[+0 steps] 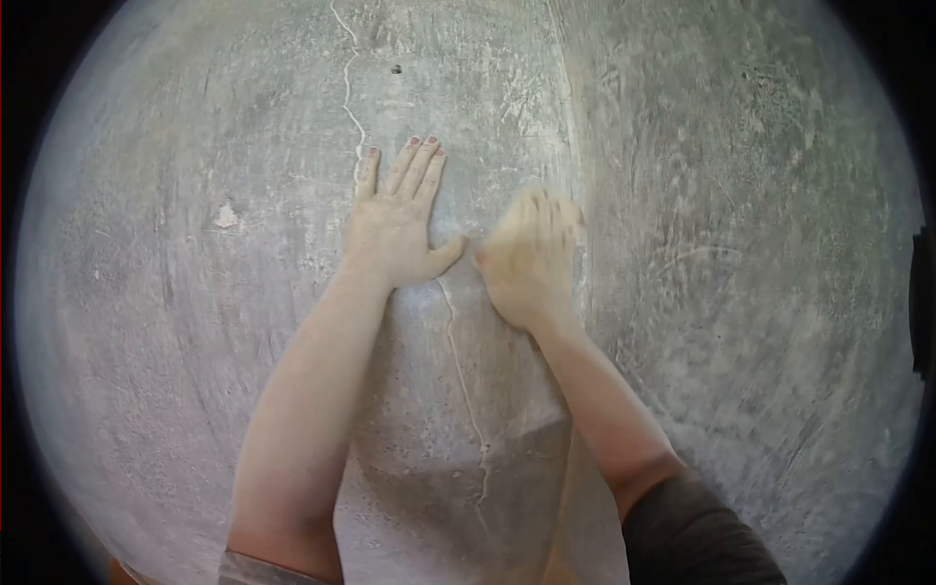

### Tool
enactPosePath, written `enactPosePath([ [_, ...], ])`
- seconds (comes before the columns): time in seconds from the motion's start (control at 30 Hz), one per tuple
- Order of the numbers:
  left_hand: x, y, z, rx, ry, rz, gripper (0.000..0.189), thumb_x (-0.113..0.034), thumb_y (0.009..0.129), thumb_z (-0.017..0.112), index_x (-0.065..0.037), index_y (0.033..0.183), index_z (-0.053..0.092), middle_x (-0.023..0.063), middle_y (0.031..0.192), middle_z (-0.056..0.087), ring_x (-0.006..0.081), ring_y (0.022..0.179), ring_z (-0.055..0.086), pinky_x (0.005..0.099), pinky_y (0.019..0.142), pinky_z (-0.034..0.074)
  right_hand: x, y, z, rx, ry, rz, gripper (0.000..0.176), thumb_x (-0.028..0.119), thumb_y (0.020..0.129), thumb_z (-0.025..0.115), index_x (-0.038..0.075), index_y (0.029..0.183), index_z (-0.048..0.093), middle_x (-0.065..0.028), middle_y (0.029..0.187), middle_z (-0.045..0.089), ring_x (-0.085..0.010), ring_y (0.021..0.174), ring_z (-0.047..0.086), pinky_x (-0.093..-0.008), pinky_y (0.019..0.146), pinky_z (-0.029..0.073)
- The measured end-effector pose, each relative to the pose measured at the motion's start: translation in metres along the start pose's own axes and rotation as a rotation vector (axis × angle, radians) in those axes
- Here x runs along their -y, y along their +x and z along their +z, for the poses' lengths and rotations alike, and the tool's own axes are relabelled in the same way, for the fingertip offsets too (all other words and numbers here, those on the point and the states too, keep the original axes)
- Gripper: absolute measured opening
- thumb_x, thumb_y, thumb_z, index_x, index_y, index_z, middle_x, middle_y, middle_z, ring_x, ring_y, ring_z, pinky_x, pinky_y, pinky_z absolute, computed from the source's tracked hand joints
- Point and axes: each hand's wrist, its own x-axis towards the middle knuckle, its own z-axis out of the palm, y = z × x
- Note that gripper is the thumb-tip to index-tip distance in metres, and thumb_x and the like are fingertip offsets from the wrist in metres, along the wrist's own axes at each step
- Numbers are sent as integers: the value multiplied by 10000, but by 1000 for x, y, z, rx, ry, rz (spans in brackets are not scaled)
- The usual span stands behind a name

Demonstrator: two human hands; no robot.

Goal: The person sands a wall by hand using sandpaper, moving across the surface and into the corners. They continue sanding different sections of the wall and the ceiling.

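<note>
My left hand (pixel 390 229) lies flat against a grey, plaster-like wall (pixel 283 322), its fingers pointing up and its thumb stretched out to the right. A pale crack (pixel 348 88) runs down the wall to the little finger. Below the thumb, another stretch of crack (pixel 453 351) continues downward. To the right, my right hand (pixel 531 258) is at the wall close to a vertical edge line (pixel 571 107). Motion blurs its fingers, and whether anything is under or in them cannot be made out.
A small dark hole (pixel 396 69) is above my left hand. A pale chipped spot (pixel 226 215) marks the wall at left. Past the vertical line, the rough grey surface (pixel 760 292) continues. A dark object (pixel 920 302) shows at the far right edge.
</note>
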Motion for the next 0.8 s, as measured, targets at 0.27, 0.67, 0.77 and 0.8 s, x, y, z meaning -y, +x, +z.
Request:
enactPosePath([
  [0.27, -1, -5, 1, -32, -9, -4, 896, -516, 805, 517, -60, 1530, 255, 86, 1597, 257, 218, 1496, 173, 450, 1234, 81, -33, 140, 42, -414, -43, -8, 774, 333, 907, 548, -99, 1460, 219, -281, 1467, 316, -396, 1379, 300, -492, 1177, 161],
  [0.67, -8, -37, 1, -54, -75, -108, 802, -390, 811, 535, -78, 1513, 304, 64, 1582, 296, 213, 1486, 205, 448, 1232, 105, -23, 110, 13, -214, 15, -23, 864, 409, 849, 587, -158, 1410, 253, -290, 1392, 364, -408, 1310, 351, -497, 1151, 224],
  [0.77, -21, -47, 6, -137, -178, -131, 763, -363, 823, 535, -47, 1491, 343, 87, 1565, 332, 231, 1476, 243, 465, 1222, 121, -16, 89, 38, -446, -27, -17, 891, 456, 841, 563, -188, 1386, 278, -314, 1408, 366, -452, 1338, 327, -534, 1154, 213],
  [0.8, -26, -54, 8, -173, -232, -147, 749, -362, 832, 531, -34, 1482, 356, 98, 1558, 344, 240, 1472, 255, 472, 1217, 131, 7, 60, 24, -232, -233, -60, 846, 425, 860, 553, -174, 1392, 280, -327, 1413, 356, -457, 1351, 310, -535, 1158, 196],
])
